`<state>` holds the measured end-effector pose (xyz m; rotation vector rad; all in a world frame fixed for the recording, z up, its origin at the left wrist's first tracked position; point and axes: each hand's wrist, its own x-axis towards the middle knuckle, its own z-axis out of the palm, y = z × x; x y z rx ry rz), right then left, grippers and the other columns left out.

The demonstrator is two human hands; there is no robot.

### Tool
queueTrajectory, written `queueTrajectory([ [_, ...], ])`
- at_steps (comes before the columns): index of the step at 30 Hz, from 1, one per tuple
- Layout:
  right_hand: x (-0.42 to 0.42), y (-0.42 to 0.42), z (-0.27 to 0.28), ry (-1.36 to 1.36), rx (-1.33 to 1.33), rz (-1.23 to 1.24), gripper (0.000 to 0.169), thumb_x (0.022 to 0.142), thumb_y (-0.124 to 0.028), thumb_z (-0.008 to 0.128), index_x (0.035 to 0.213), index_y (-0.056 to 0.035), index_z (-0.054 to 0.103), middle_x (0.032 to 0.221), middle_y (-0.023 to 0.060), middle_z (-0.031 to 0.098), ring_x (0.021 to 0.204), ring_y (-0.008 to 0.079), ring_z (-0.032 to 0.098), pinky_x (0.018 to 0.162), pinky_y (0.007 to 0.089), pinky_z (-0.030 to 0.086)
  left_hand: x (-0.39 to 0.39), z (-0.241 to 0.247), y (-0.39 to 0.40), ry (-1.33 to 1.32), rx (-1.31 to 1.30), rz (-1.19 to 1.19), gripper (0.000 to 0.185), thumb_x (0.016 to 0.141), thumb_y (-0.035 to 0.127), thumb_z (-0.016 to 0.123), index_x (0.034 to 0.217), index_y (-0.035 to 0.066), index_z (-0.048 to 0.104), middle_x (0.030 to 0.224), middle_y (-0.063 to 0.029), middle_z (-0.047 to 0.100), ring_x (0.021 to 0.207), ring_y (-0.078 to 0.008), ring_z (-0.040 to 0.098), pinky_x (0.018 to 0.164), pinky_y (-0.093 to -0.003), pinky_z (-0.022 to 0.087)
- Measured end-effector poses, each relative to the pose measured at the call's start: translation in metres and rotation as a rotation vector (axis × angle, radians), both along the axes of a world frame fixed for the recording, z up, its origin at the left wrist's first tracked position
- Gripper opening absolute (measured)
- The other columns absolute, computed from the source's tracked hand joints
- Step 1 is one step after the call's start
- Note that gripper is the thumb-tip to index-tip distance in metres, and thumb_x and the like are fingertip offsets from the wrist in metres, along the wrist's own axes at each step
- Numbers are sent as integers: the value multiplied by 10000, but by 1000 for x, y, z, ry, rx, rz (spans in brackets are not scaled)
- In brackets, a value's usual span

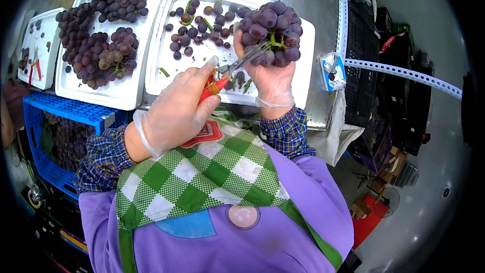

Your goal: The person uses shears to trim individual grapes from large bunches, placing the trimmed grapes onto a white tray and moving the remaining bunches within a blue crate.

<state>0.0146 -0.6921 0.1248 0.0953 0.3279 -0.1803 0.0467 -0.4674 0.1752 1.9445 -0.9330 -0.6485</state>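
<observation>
My left hand [172, 108], in a clear plastic glove, grips red-handled snips [214, 87] from the left. Their narrow metal blades point up and right, with the tips at the green stem of a bunch of purple grapes [267, 21]. That bunch rests on my gloved right hand [271, 79], palm up beneath it, its stem facing upward. Whether the blades touch the stem, I cannot tell. Under both hands lies a white foam tray [161, 51] with loose grapes [185, 41] and green stem pieces [164, 72] scattered in it.
Left of this tray, another white tray [142, 72] bears several grape bunches [102, 58]. Farther left, a smaller tray [47, 58] holds red-handled snips [36, 70]. A blue crate [68, 104] of grapes stands below. White perforated metal rails [401, 74] and black crates [360, 34] are at the right.
</observation>
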Motion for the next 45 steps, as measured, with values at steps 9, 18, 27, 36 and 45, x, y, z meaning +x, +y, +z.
queueTrajectory([
  [9,-2,-1,-9,-116,-93,-19,448,1018,-471,403,1293,-153,557,1285,85,558,1203,286,530,1086,548,374,-3,-2,9,132,106,-13,520,935,106,579,1413,-53,448,1190,-237,572,1112,-373,578,995,-390,447],
  [18,-12,-9,-27,-219,-143,-127,594,989,-518,345,1416,-117,445,1389,178,484,1301,363,486,1065,630,428,-4,-17,29,80,277,30,468,943,153,585,1374,-22,531,1138,-230,649,1045,-352,637,949,-384,484],
  [27,-13,-13,-34,-223,-49,29,618,992,-526,338,1437,-109,436,1421,187,472,1305,369,488,1068,620,415,2,18,-2,412,89,-36,366,948,217,618,1240,-2,650,878,-143,707,778,-171,664,742,-320,529],
  [36,-21,-6,-3,71,-168,113,569,1017,-487,412,1408,-77,467,1378,181,508,1222,338,527,1037,554,417,3,13,-16,407,105,-46,306,944,250,639,1113,2,696,764,-149,678,674,-174,638,678,-331,520],
  [45,-20,-3,-1,86,-117,162,552,1022,-457,417,1395,-56,479,1328,155,550,1155,300,573,986,521,462,2,7,-17,551,59,-60,308,987,278,603,1015,-10,707,754,-87,688,697,-128,634,682,-291,519],
])
